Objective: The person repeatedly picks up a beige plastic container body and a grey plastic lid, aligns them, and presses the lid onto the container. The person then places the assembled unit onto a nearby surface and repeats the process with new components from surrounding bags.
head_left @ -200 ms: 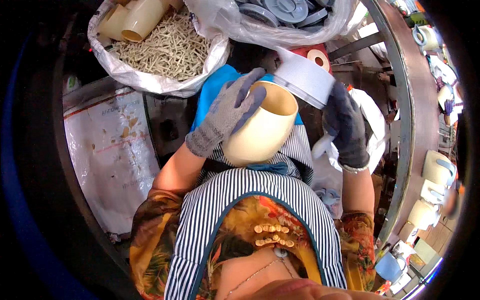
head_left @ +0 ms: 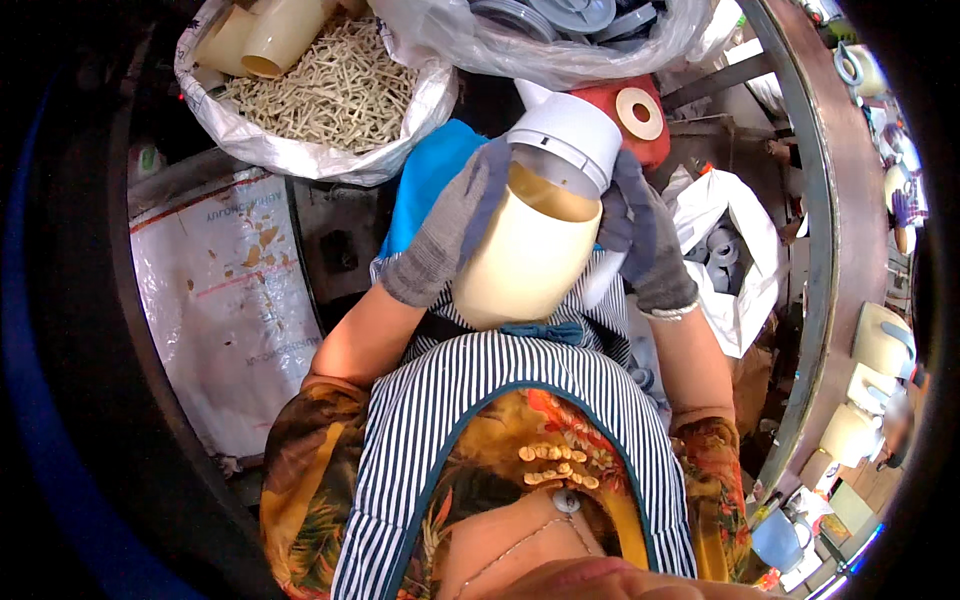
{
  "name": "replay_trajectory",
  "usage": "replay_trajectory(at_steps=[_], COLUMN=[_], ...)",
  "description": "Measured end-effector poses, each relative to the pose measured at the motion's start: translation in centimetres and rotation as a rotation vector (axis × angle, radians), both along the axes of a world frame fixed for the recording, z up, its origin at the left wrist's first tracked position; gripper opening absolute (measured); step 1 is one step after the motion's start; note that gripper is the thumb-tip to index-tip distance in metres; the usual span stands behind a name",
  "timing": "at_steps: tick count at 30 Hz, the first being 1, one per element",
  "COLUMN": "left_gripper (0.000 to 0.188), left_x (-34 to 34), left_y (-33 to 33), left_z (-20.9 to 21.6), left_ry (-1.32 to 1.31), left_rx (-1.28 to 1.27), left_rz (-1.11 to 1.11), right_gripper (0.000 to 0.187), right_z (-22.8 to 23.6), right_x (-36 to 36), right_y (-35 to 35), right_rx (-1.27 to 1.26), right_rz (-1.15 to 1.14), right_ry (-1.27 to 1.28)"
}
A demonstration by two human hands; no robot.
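Note:
A cream plastic jug body [head_left: 525, 265] rests in my lap, its open mouth tipped away from me. My gloved left hand [head_left: 455, 225] is closed round its left side, with fingertips reaching the rim. Over the far edge of the mouth sits a pale grey spouted collar [head_left: 568, 130], tilted, with a gap showing on the near side. Gripping the collar's right edge is my gloved right hand [head_left: 645, 235]; its fingers partly hide behind the collar and body.
At the far left stands a white sack [head_left: 310, 160] of small beige sticks and cream jug bodies. Beside it a clear bag [head_left: 480, 60] holds grey lids. A white bag [head_left: 745, 300] with grey parts lies at right, near a metal-edged bench [head_left: 845, 270]. A red object [head_left: 650, 148] carries a cream ring.
My right hand has brought the collar left and onto the mouth of the jug body, turning it upright on the way. My left hand has shifted slightly on the body.

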State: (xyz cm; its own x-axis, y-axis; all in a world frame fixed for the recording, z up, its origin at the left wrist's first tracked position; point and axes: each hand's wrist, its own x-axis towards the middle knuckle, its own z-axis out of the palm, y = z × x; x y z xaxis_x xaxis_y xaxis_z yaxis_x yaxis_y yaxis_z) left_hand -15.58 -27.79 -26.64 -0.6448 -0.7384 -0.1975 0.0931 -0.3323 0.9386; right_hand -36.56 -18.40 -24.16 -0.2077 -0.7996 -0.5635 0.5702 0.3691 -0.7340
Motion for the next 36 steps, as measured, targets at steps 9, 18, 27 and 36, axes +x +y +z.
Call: replay_trajectory(at_steps=[9,18,27,36], left_gripper=[0.089,0.086,0.073,0.077], left_x=[-0.4,-1.1,-1.2,-2.5], left_y=[-3.2,-3.2,-4.3,-5.1], left_z=[-1.2,-1.5,-0.9,2.3], left_ry=[-0.049,0.082,0.166,-0.129], left_rx=[0.017,0.101,0.041,0.051], left_rz=[-0.256,-0.218,-0.269,-0.375], right_gripper=[0.031,0.026,0.025,0.033], right_z=[0.7,0.6,-3.2,-9.3], right_x=[-1.8,-2.7,-3.6,-5.4], right_y=[-2.8,-2.8,-3.3,-2.7], right_rx=[0.046,-0.126,-0.102,-0.287], right_rz=[0.066,0.142,0.128,0.058], right_ry=[0.238,0.330,0.420,0.633])
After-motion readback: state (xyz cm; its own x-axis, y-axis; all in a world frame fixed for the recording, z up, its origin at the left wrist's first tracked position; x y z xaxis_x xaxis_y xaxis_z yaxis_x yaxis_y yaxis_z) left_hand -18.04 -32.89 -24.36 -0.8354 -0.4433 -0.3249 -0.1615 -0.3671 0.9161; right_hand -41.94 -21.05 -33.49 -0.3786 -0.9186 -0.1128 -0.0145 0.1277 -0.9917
